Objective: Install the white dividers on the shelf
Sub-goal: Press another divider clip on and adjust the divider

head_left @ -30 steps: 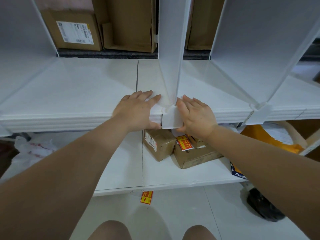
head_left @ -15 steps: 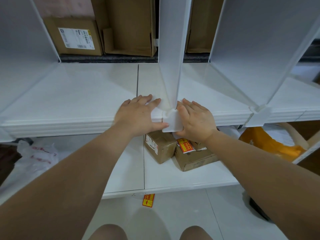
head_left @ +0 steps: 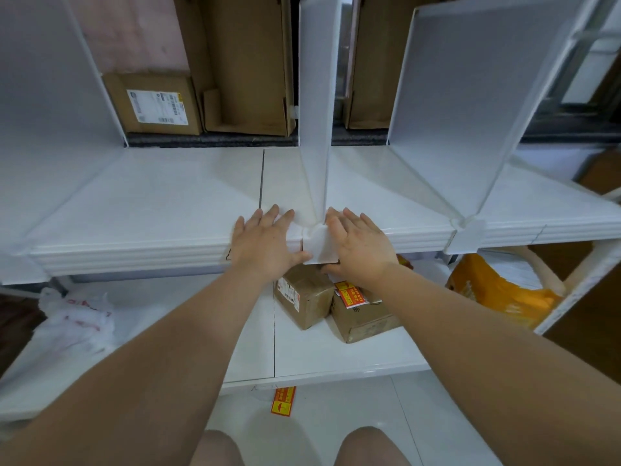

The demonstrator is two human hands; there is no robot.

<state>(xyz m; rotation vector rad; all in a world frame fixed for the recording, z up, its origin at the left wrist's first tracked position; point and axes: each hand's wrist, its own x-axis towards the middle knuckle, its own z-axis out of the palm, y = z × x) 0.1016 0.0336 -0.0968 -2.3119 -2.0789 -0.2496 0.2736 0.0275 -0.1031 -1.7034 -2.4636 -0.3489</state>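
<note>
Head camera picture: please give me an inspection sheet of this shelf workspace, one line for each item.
Surface: white upper shelf, bare between the dividers; a seam runs front to back.
Job's things: middle divider upright, its front clip over the shelf edge; right divider upright with its own clip; another panel at the far left.
Clutter: two taped cardboard parcels on the lower shelf, a white plastic bag, an orange bag, a red-yellow sticker on the floor.
Grippers: left hand and right hand lie flat either side of the clip, thumbs against it.
Cables: nothing seen.
Surroundings: cardboard boxes behind the shelf.
</note>
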